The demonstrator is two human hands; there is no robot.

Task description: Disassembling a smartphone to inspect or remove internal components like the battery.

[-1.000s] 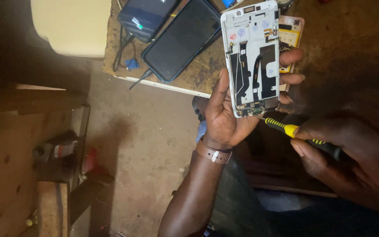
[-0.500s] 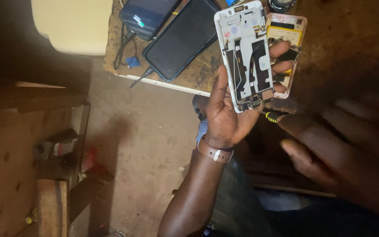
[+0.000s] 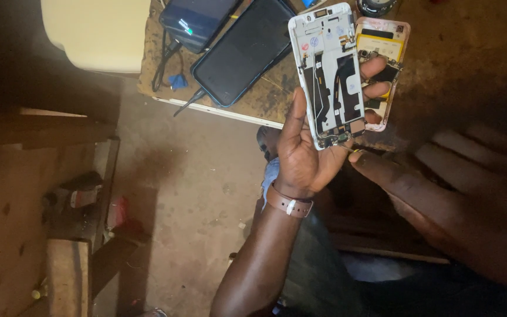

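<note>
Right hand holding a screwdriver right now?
No. The right hand is open with fingers spread, one fingertip near the bottom edge of the opened phone frame held in the left hand.

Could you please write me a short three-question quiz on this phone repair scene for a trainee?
1. Which hand holds the opened white phone frame?
2. True or false: the right hand grips a hammer.
3. What is worn on the left hand side's wrist?

Key:
1. The left hand.
2. False; it shows no hammer, a fingertip near the frame's lower end.
3. A brown wrist strap.
</note>
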